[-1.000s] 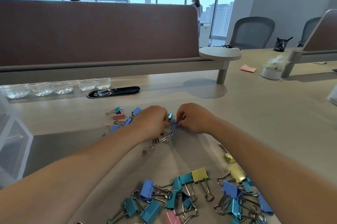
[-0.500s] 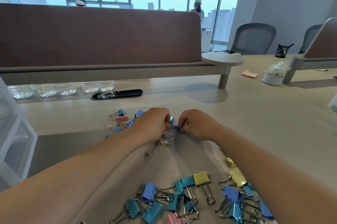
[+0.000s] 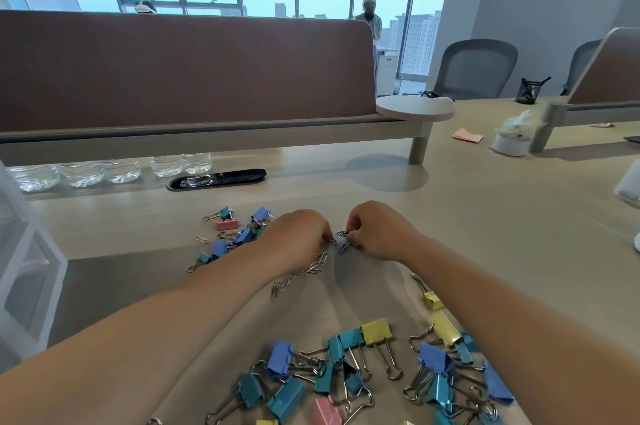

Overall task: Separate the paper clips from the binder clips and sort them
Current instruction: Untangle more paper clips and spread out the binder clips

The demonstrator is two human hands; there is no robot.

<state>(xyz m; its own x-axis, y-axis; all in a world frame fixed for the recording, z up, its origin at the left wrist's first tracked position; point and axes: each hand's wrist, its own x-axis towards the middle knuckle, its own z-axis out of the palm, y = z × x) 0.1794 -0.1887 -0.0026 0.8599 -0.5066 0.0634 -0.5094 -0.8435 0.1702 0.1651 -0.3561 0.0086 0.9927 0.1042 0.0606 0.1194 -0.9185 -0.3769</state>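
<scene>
My left hand (image 3: 298, 237) and my right hand (image 3: 375, 229) meet knuckles up at the middle of the desk. My right hand pinches a blue paper clip (image 3: 343, 234), and another blue paper clip (image 3: 343, 246) hangs linked below it. My left hand's curled fingers pinch something small at the same spot; what it is stays hidden. Silver paper clips (image 3: 299, 277) lie in a loose chain under my left wrist. A mixed heap of small binder clips (image 3: 239, 234) sits left of my left hand. Larger coloured binder clips (image 3: 346, 369) lie spread at the near edge.
A clear plastic drawer box (image 3: 24, 272) stands at the left edge. Water bottles (image 3: 79, 173) and a black cable slot (image 3: 216, 179) sit under the brown desk divider (image 3: 187, 71). A tissue holder (image 3: 510, 144) and pink notes (image 3: 467, 135) lie far right.
Both hands stayed together at the same spot, fingers working at the linked clips. The blue paper clips now show more plainly between the fingertips. The camera tilted slightly.
</scene>
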